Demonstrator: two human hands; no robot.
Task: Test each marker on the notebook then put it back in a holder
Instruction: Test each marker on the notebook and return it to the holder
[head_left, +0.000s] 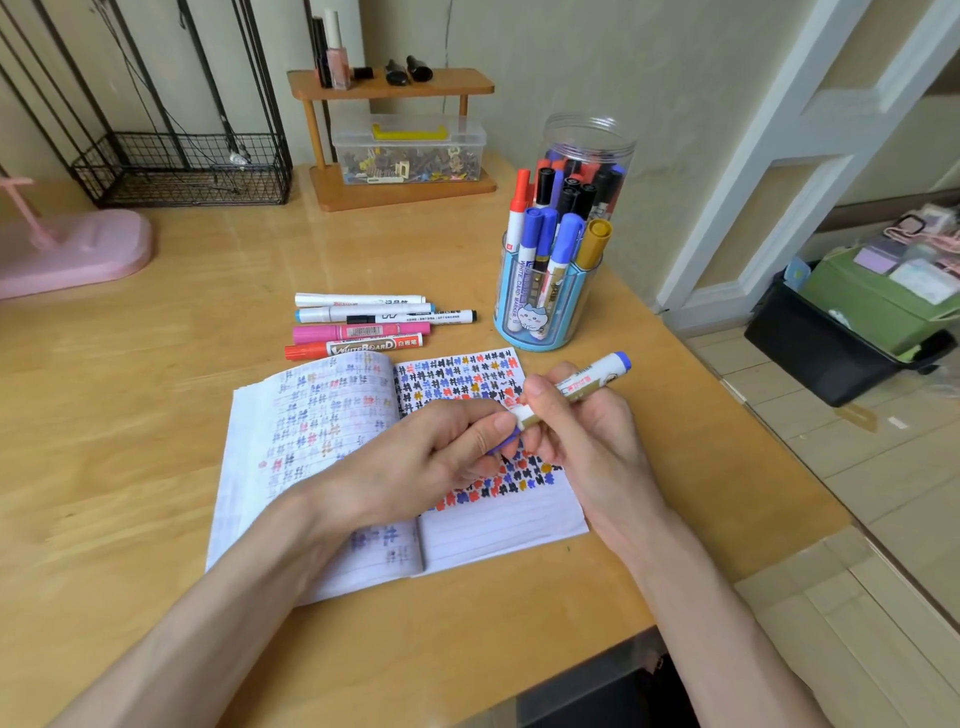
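An open notebook (332, 467) lies on the wooden desk, its pages covered with coloured test marks. Above its right page my right hand (582, 431) grips the white barrel of a blue marker (592, 379), blue tail pointing up and right. My left hand (436, 457) pinches the marker's blue cap (506, 441) at the lower end; whether cap and barrel are joined is hidden by my fingers. A blue holder (540, 312) with several markers stands behind the notebook. A clear jar (587, 166) with more markers stands behind the holder.
Several loose markers (363, 325) lie in a row just beyond the notebook. A wooden shelf with a clear box (410, 150), a wire basket (182, 166) and a pink stand (72, 249) sit at the back. The desk's right edge (727, 415) drops to the floor.
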